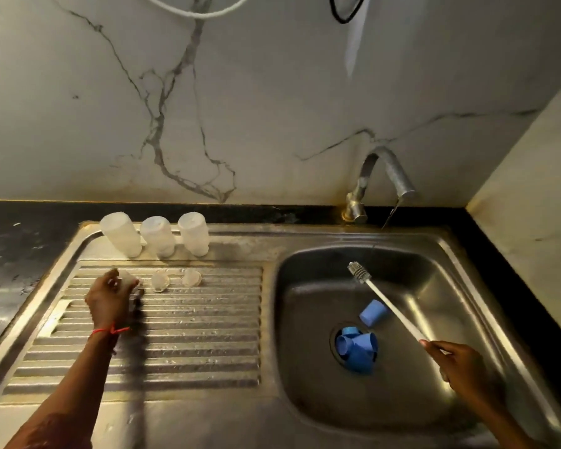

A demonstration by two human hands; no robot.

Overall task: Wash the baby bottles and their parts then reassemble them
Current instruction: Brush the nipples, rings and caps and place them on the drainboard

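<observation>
Fingers [112, 281] of left hand [109, 303] curled round a clear teat [128, 279] | right hand [460, 367] gripped brush [389, 306] (handle end) | judged: teat was best seated upright, apart from other teats [160, 280].

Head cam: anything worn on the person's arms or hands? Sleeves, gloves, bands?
No gloves: the left hand and right hand are bare. Both forearms are uncovered as far as the frame shows, with no sleeve edge in view. A thin red thread is tied round the left wrist, short loose ends sticking out. Nothing shows on the right wrist.
</observation>
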